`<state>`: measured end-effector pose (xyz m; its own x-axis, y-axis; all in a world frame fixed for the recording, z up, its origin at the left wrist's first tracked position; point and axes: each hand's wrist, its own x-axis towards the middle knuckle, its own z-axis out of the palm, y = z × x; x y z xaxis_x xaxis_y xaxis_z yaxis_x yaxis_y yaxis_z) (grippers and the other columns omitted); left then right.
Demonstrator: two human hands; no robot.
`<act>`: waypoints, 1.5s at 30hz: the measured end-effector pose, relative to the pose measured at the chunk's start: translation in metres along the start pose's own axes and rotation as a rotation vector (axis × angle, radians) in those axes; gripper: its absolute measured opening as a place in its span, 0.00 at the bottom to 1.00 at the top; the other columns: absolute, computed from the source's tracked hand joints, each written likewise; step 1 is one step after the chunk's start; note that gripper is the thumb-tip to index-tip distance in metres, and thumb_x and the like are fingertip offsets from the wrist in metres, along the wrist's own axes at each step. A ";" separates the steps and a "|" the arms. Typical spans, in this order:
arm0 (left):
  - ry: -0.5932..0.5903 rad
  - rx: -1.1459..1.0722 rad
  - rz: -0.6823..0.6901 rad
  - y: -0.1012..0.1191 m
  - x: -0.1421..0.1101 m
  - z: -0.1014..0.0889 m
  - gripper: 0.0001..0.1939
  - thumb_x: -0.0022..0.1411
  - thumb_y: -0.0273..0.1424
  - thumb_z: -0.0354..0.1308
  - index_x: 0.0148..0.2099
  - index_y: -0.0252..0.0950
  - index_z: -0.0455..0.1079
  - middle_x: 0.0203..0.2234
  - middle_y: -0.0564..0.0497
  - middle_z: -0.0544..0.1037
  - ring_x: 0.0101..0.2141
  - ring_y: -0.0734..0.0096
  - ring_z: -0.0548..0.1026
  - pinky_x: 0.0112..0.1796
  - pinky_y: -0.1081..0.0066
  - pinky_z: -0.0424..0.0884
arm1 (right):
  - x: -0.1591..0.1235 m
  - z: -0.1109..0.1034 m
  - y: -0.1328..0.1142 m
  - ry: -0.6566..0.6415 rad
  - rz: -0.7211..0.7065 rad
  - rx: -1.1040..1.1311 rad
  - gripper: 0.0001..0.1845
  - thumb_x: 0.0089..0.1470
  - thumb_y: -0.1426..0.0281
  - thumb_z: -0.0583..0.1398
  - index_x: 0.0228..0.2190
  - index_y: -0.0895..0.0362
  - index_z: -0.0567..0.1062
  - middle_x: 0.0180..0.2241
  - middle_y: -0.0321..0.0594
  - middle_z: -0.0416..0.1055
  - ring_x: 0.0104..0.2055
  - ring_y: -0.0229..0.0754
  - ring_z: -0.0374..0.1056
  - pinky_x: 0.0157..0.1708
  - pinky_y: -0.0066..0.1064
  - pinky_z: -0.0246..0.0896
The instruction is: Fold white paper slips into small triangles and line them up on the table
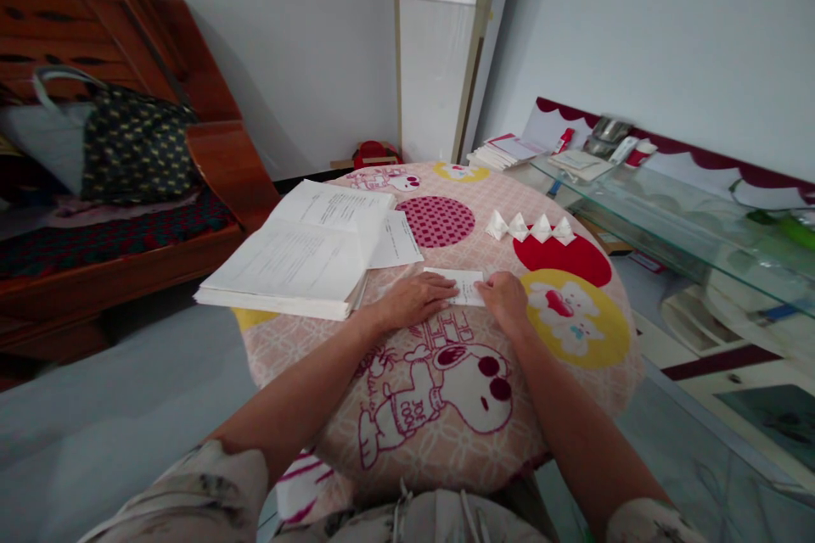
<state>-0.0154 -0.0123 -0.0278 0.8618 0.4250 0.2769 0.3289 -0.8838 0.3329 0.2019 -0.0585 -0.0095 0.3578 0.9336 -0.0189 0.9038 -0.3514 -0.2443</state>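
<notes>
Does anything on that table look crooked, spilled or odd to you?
Only a loose sheet looks askew: it juts out at an angle from the right side of the open stack of pages. Otherwise no spill or damage stands out, and the four folded papers stand in a neat row beyond the small printed paper.

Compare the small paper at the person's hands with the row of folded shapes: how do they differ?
The small paper lies flat, while the folded shapes rise to points. There is one small paper but four folded shapes. The left hand and right hand touch the small paper, whereas neither touches the folded shapes. Both are white and on the tablecloth.
</notes>
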 end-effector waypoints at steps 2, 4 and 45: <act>-0.041 0.023 -0.008 0.001 -0.002 0.003 0.21 0.72 0.35 0.53 0.63 0.36 0.70 0.61 0.42 0.73 0.61 0.58 0.70 0.62 0.57 0.65 | 0.000 -0.001 0.002 0.018 -0.013 0.022 0.17 0.59 0.62 0.60 0.38 0.61 0.84 0.40 0.53 0.81 0.44 0.48 0.75 0.39 0.30 0.62; -0.071 0.042 -0.018 0.001 -0.003 0.004 0.24 0.72 0.37 0.53 0.66 0.36 0.67 0.63 0.42 0.70 0.63 0.57 0.68 0.63 0.56 0.64 | 0.001 -0.002 0.006 0.040 -0.026 0.060 0.17 0.58 0.62 0.61 0.34 0.62 0.84 0.37 0.52 0.81 0.41 0.47 0.75 0.38 0.30 0.62; -0.149 0.108 -0.029 0.009 -0.006 0.007 0.27 0.73 0.38 0.49 0.69 0.31 0.60 0.67 0.38 0.63 0.67 0.56 0.60 0.65 0.60 0.58 | -0.012 -0.021 0.023 -0.225 -0.071 0.157 0.05 0.52 0.75 0.64 0.30 0.64 0.81 0.28 0.44 0.78 0.34 0.43 0.74 0.33 0.28 0.65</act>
<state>-0.0155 -0.0238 -0.0328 0.8965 0.4238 0.1294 0.3868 -0.8909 0.2381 0.2234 -0.0789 0.0059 0.2181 0.9537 -0.2073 0.8712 -0.2860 -0.3991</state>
